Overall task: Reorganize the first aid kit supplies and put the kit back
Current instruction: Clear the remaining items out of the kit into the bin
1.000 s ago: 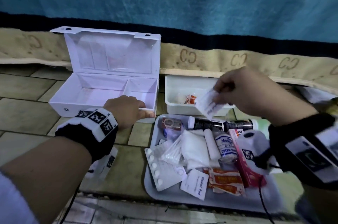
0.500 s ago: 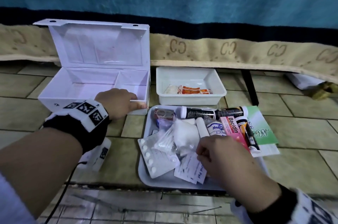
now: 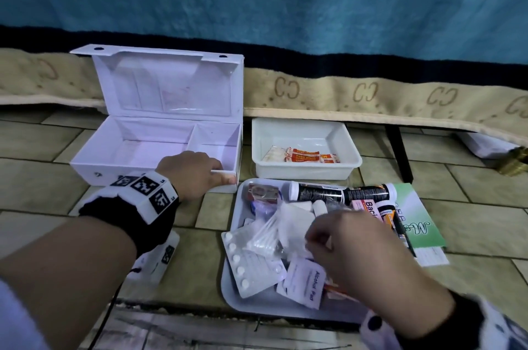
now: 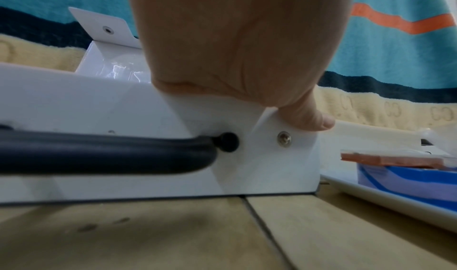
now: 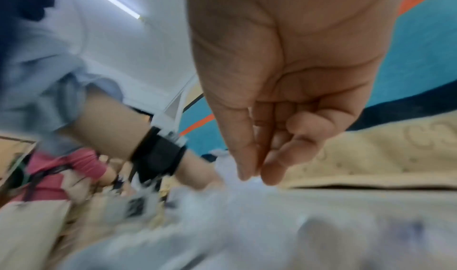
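The white first aid kit box (image 3: 148,128) stands open on the tiled floor, its lid up and both compartments bare. My left hand (image 3: 217,169) grips the front wall near its right corner; the thumb (image 4: 309,117) lies on the outside of the box (image 4: 123,108). To its right a grey tray (image 3: 251,302) holds a pill blister (image 3: 248,264), cotton swabs (image 3: 265,232), white gauze packets (image 3: 294,221), an alcohol pad (image 3: 307,282) and black tubes (image 3: 320,192). My right hand (image 3: 314,238) hovers over the tray, thumb and forefinger pinching the edge of a white gauze packet (image 5: 252,182).
Behind the tray a white tub (image 3: 351,161) holds orange plaster strips (image 3: 303,155). A pink box (image 3: 368,206) and a green leaflet (image 3: 420,229) lie at the tray's right. A blanket-draped bed edge (image 3: 371,92) and a black leg (image 3: 400,155) close off the back.
My right hand left the packet it held over the white tub, dropped to the tray and closed its fingertips on a white packet. The left hand kept its grip on the box.
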The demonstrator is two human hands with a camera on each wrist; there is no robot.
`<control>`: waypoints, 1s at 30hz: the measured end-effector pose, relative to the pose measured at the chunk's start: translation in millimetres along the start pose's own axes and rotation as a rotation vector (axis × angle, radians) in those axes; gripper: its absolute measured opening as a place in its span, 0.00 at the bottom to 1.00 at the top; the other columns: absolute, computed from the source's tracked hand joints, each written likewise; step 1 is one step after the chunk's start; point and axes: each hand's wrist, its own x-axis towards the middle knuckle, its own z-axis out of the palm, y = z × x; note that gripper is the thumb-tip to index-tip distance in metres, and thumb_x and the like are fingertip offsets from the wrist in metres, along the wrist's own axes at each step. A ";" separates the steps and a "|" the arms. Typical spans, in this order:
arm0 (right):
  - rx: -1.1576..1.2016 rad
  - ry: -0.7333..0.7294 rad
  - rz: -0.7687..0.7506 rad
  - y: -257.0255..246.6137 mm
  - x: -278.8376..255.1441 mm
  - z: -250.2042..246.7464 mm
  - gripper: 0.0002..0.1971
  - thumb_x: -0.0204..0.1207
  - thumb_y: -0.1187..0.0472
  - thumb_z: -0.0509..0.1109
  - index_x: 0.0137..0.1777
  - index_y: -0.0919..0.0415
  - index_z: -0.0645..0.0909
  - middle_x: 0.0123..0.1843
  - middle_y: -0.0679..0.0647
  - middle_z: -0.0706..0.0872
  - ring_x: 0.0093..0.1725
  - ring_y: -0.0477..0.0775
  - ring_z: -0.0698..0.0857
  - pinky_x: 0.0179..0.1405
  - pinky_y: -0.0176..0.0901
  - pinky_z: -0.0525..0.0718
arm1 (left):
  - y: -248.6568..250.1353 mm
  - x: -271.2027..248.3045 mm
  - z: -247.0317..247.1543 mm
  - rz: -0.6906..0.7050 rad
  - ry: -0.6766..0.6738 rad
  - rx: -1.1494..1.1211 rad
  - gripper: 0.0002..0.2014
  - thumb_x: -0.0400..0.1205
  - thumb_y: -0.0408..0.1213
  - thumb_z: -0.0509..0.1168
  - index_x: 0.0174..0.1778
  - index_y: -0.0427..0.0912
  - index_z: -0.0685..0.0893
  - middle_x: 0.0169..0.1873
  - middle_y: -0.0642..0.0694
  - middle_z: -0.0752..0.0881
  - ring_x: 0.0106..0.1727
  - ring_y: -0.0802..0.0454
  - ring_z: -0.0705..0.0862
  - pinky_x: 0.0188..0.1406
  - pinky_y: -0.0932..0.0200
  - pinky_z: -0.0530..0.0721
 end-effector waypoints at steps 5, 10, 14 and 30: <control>-0.060 0.225 0.073 30.8 86.3 -53.1 0.08 0.74 0.56 0.66 0.46 0.52 0.87 0.46 0.54 0.90 0.46 0.58 0.87 0.46 0.47 0.86 | -1.0 1.7 -0.1 -0.003 0.012 0.015 0.21 0.76 0.70 0.52 0.40 0.58 0.78 0.44 0.52 0.83 0.51 0.50 0.80 0.45 0.53 0.75; -0.274 -0.104 -0.031 40.4 166.1 -52.0 0.24 0.78 0.49 0.68 0.71 0.57 0.73 0.68 0.56 0.79 0.66 0.58 0.78 0.58 0.44 0.75 | 0.3 3.2 1.1 -0.005 0.002 0.023 0.22 0.76 0.70 0.53 0.43 0.57 0.79 0.47 0.52 0.84 0.52 0.50 0.80 0.49 0.52 0.78; -0.384 -0.298 -0.007 38.1 192.4 -28.4 0.25 0.81 0.58 0.64 0.76 0.67 0.67 0.75 0.64 0.72 0.67 0.63 0.77 0.62 0.47 0.75 | -0.3 3.4 0.7 -0.004 0.009 0.027 0.25 0.76 0.70 0.53 0.52 0.56 0.83 0.50 0.52 0.84 0.55 0.49 0.80 0.51 0.52 0.77; -0.386 -0.328 -0.034 32.8 201.1 -32.8 0.15 0.80 0.58 0.67 0.55 0.73 0.81 0.42 0.64 0.83 0.37 0.59 0.82 0.25 0.35 0.69 | -3.1 6.1 3.7 0.009 0.026 0.031 0.25 0.76 0.70 0.53 0.53 0.57 0.83 0.50 0.52 0.84 0.56 0.49 0.81 0.46 0.53 0.75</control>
